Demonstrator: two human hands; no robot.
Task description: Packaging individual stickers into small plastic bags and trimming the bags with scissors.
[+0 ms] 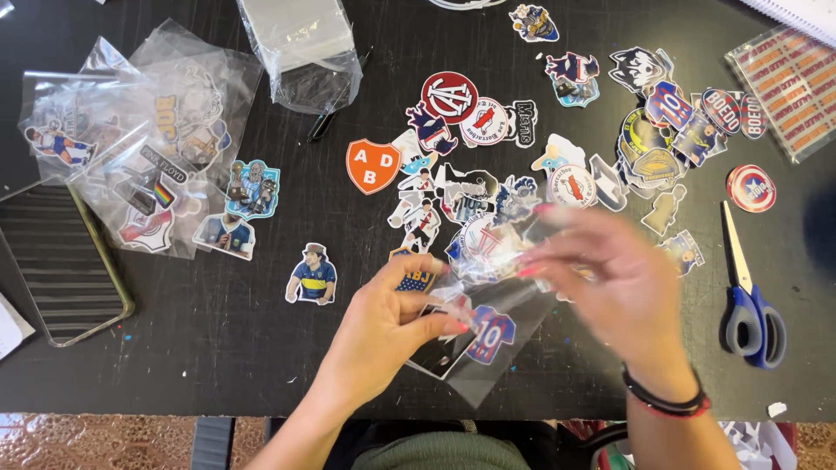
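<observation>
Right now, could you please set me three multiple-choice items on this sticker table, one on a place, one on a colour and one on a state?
1. Where do the scissors lie?
A. On the table's right side
B. On the phone
C. Inside a bag

2. What colour are the scissors' handles?
A. Red
B. Blue
C. Green

3. What is the left hand doing?
A. Lying flat on the table
B. Gripping the scissors
C. Pinching a clear plastic bag

Answers:
1 A: they rest on the black table, right of the right hand.
2 B: both handle loops are blue.
3 C: thumb and fingers close on the bag's edge, with stickers inside it.
</observation>
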